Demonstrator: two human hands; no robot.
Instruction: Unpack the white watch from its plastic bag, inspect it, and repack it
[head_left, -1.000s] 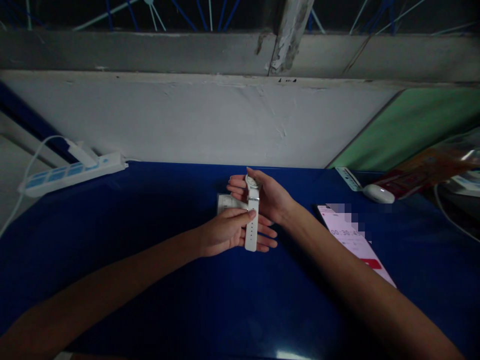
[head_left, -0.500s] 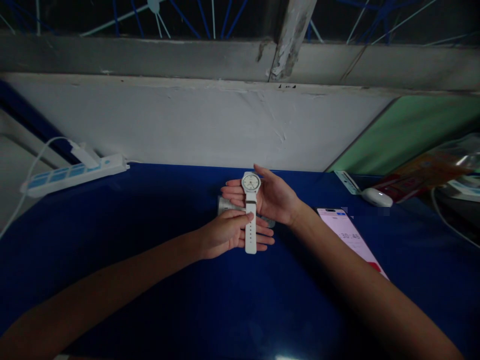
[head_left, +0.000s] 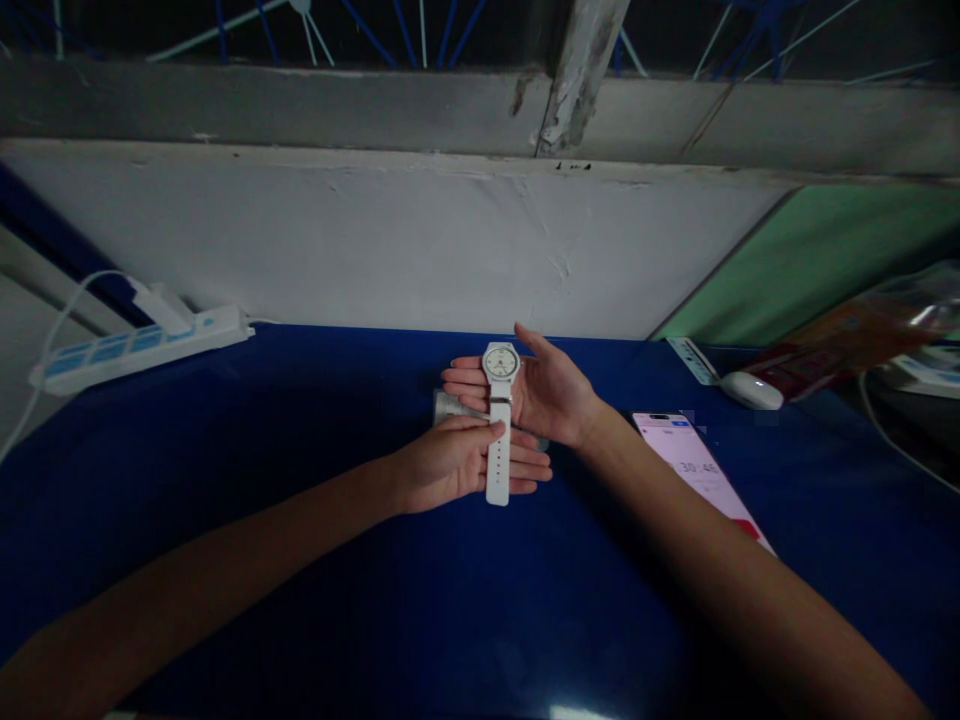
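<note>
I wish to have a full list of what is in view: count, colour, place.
Watch: 1, white, centre
Item: 1, grey, behind watch, mostly hidden
Phone: 1, pinkish screen, right of watch
Mouse: 1, white, beyond phone
Card: 1, pale, beside mouse
Bag: 1, red-orange and clear, right
Object: 1, white, right edge, unclear
Power strip: 1, white and blue, left
Charger: 1, white, on power strip
Cables: at least 2, white, both sides
Table: 1, blue, foreground
Panel: 1, white, behind table
Board: 1, green, behind, right
Window frame: 1, grey, top
Bars: several, blue and white, top
Left hand: 1, bare, pinching watch strap
Right hand: 1, bare, palm up beneath watch
</note>
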